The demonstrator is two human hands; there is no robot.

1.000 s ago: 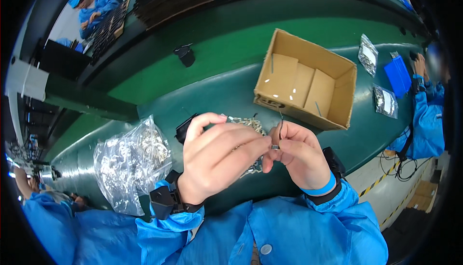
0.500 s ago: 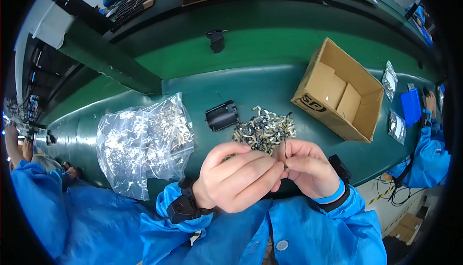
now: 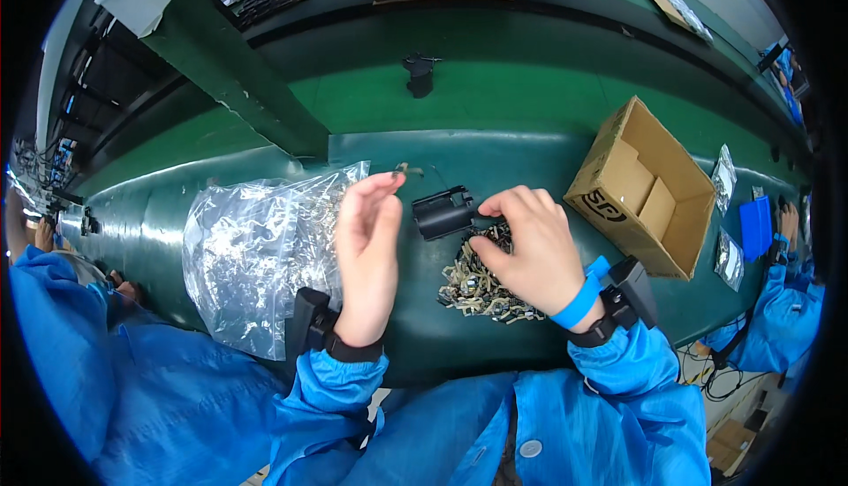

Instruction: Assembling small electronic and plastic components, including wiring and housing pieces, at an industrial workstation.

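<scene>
My left hand (image 3: 367, 243) is raised beside the clear plastic bag (image 3: 238, 265), its thumb apart from the fingers and nothing visible in its grip. Just past its fingertips is a small pale part with a dark end (image 3: 408, 170); whether they touch it I cannot tell. My right hand (image 3: 537, 252) reaches over a pile of small electronic parts with metal and tan pieces (image 3: 481, 287), covering some of it. Thumb and forefinger there are spread, the forefinger close to the right end of a black half-cylinder plastic housing (image 3: 443, 214) lying on the green table.
An open cardboard box (image 3: 609, 194) stands to the right. Beyond it are small clear bags (image 3: 729, 259), a blue bin (image 3: 755, 228) and a co-worker's hand (image 3: 788, 221). Another black part (image 3: 419, 75) stands farther back. A green post (image 3: 238, 71) rises at the left; another person sits there.
My hands have parted from over the front of the pile. The left went left and up, the right forward over the pile. A small part now shows by the left fingertips. The view shifted slightly.
</scene>
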